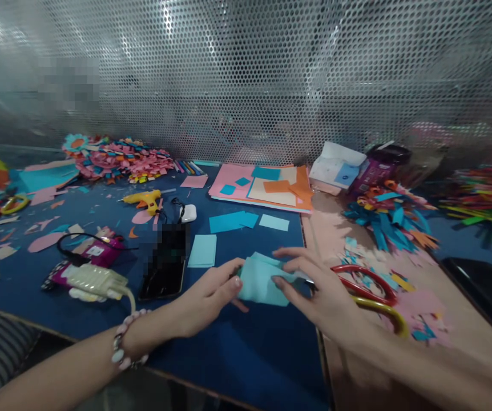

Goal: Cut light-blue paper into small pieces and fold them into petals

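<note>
Several light blue paper pieces [263,281] are held up between my two hands, above the front of the blue table. My left hand [218,288] pinches their left edge, thumb on top. On the right, the thumb and fingers of my right hand [318,288] are closed on the upper right part of the same paper. Scissors with red and yellow handles [374,294] lie just beyond my right hand, their blades mostly hidden behind it. Left of the held paper rests a small stack of pale blue paper [203,251], beside a black phone [165,260].
Behind lie blue strips [233,221] and a stack of coloured sheets [263,188]. A yellow glue gun [143,200], white earbuds case [188,213] and charger [96,279] sit to the left. Fringed paper [389,220] and scraps lie right. A perforated metal screen [246,74] closes the back.
</note>
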`<move>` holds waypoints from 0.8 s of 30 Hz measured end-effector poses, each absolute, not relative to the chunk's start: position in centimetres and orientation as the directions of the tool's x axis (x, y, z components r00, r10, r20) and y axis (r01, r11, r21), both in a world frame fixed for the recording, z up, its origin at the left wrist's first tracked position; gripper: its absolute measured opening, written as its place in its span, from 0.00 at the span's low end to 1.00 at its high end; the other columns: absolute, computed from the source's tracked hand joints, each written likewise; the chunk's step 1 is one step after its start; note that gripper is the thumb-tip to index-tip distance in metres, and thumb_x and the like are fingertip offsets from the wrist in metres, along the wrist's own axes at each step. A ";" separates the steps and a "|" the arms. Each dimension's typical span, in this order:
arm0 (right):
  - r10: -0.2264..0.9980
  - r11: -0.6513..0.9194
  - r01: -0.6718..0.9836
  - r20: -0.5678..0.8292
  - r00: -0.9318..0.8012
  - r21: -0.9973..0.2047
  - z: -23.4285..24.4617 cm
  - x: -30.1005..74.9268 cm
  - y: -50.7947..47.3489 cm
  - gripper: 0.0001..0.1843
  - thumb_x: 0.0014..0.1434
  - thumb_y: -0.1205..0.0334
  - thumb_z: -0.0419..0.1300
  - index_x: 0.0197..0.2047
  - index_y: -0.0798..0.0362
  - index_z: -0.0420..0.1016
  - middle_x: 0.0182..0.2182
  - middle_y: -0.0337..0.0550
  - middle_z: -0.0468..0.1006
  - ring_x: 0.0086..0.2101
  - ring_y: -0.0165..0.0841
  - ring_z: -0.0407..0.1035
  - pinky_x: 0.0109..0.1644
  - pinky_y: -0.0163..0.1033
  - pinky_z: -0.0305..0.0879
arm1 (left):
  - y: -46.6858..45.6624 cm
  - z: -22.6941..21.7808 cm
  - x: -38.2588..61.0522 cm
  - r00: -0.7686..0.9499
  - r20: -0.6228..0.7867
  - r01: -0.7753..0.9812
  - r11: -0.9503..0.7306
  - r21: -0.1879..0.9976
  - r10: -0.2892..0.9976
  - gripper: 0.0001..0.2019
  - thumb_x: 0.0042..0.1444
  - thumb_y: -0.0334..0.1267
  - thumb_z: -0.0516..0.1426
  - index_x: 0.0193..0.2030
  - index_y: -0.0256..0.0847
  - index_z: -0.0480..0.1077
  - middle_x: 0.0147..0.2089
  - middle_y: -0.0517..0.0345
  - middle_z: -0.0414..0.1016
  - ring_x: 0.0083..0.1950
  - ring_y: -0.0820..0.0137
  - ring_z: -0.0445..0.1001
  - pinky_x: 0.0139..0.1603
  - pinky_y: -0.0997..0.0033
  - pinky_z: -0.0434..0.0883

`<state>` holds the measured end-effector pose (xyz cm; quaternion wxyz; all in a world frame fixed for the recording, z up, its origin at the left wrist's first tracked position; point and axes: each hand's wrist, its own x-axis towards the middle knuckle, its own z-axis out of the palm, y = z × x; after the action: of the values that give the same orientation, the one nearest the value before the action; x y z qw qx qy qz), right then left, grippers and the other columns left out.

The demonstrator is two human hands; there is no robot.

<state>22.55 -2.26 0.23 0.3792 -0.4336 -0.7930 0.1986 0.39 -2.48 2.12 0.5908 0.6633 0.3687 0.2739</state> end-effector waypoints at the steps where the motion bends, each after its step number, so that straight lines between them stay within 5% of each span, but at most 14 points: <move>1: 0.872 0.488 0.509 0.364 -0.328 -0.709 0.1 22.5 -2.1 0.04 0.60 0.61 0.56 0.35 0.50 0.65 0.45 0.44 0.70 0.46 0.35 0.67 0.49 0.44 0.66 | -2.4 1.9 0.5 0.561 -0.083 0.164 -0.012 0.986 0.824 0.21 0.61 0.52 0.48 0.51 0.38 0.64 0.41 0.53 0.70 0.38 0.69 0.73 0.41 0.68 0.74; 5: 0.958 0.264 0.406 0.189 -0.215 -0.875 -0.8 22.3 -1.8 0.10 0.59 0.54 0.58 0.38 0.49 0.61 0.37 0.40 0.70 0.35 0.31 0.68 0.36 0.38 0.67 | -2.3 1.1 1.0 0.462 -0.092 0.222 -0.015 0.975 0.882 0.14 0.59 0.48 0.52 0.43 0.39 0.64 0.38 0.57 0.68 0.36 0.71 0.70 0.38 0.70 0.74; 8: 0.966 0.219 0.315 0.161 -0.201 -0.924 -1.3 22.4 -1.5 0.16 0.57 0.54 0.60 0.45 0.48 0.61 0.38 0.40 0.70 0.36 0.31 0.68 0.37 0.37 0.67 | -2.3 0.8 1.0 0.439 -0.096 0.281 -0.036 0.959 0.893 0.13 0.61 0.48 0.50 0.41 0.39 0.63 0.34 0.59 0.67 0.33 0.72 0.69 0.36 0.71 0.72; 14: 0.931 0.277 0.342 0.162 -0.328 -0.898 -1.9 22.7 -1.2 0.11 0.57 0.54 0.61 0.43 0.46 0.70 0.37 0.38 0.73 0.38 0.31 0.69 0.40 0.36 0.66 | -1.2 0.8 0.3 0.409 0.040 0.379 -0.210 0.901 0.912 0.22 0.58 0.41 0.55 0.59 0.47 0.58 0.47 0.57 0.70 0.42 0.71 0.70 0.42 0.73 0.69; 19: 0.934 0.284 0.404 0.155 -0.323 -0.870 -2.1 23.1 -1.4 0.12 0.57 0.53 0.61 0.44 0.45 0.71 0.36 0.37 0.75 0.37 0.31 0.70 0.39 0.36 0.65 | -0.4 0.8 0.1 0.414 0.034 0.489 -0.254 0.834 0.910 0.13 0.57 0.43 0.56 0.47 0.45 0.72 0.36 0.59 0.74 0.34 0.73 0.68 0.35 0.75 0.66; 24: 0.956 0.253 0.458 0.149 -0.252 -0.852 -2.6 23.8 -1.4 0.13 0.56 0.53 0.61 0.44 0.47 0.73 0.31 0.39 0.74 0.31 0.30 0.68 0.34 0.36 0.64 | -0.3 0.7 0.2 0.361 0.022 0.528 -0.224 0.820 0.932 0.12 0.56 0.45 0.57 0.44 0.45 0.75 0.29 0.61 0.73 0.28 0.75 0.65 0.29 0.76 0.63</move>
<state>23.75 -1.39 -2.57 0.3533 -0.4992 -0.7084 0.3524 0.17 -0.34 0.74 0.3757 0.7344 0.4969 0.2693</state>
